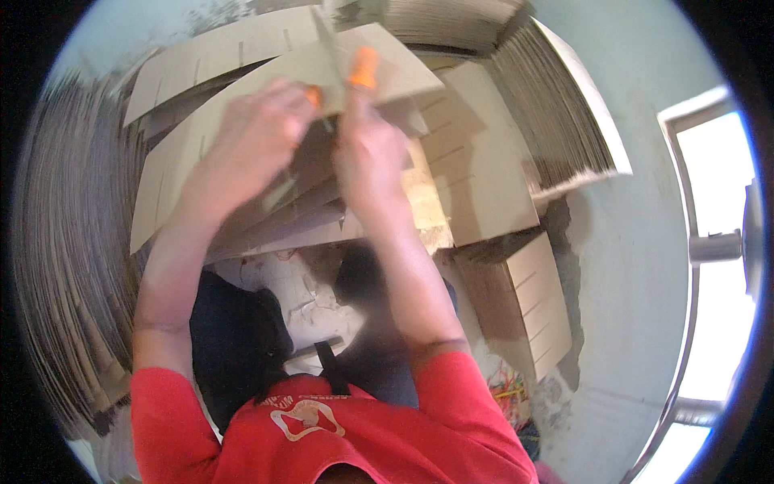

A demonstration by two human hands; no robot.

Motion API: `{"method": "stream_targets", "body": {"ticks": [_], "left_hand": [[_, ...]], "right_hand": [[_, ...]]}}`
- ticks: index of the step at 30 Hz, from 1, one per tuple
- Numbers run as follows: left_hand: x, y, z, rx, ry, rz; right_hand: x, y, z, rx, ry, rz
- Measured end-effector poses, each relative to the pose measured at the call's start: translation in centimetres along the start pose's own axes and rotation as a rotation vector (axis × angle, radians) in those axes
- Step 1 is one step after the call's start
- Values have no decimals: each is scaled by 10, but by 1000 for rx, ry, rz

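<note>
In front of me a pale cardboard sheet (403, 68) lies tilted across a pile of slotted sheets. My left hand (262, 129), smeared by motion, is curled at its near edge, with an orange cover on one digit. Close beside it, my right hand (371, 149) is closed at the same edge. An orange-covered digit (364, 68) of this hand points away from me over the sheet. A thin grey strip (329, 40) rises between the hands; whether it is a sheet seen edge-on I cannot tell. Beyond lies another slotted cardboard sheet (218, 55).
Tall cardboard stacks stand at the left (68, 234) and at the far right (556, 105). Slotted sheets (480, 153) lie right of my hands, with a smaller slotted stack (538, 302) lower down. A pale green wall (629, 274) and bright window (713, 185) bound the right side.
</note>
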State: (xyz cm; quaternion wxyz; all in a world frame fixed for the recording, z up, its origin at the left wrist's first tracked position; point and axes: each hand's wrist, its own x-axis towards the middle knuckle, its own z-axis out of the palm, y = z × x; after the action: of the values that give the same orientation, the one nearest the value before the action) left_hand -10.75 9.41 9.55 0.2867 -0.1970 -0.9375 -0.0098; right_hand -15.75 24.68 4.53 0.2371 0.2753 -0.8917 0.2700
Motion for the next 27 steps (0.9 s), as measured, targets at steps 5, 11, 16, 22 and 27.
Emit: {"method": "stream_targets", "body": {"ticks": [5,11,16,22,27], "left_hand": [[-2,-41,-14,71,-182,-251],[-17,-29,-18,99,-352,-411],[-78,-11,-8,-99,-357,-398],[-115,12,16,-254,-133,-315],[-137,11,32,-317,-115,-373]], "right_hand": [[65,-39,-34,-80,-272,-182],[94,18,58,-81,-521,-89],[45,75,37,-85,-100,82],[-62,224,-56,-837,105,319],[-86,257,-82,-761,-187,306]]}}
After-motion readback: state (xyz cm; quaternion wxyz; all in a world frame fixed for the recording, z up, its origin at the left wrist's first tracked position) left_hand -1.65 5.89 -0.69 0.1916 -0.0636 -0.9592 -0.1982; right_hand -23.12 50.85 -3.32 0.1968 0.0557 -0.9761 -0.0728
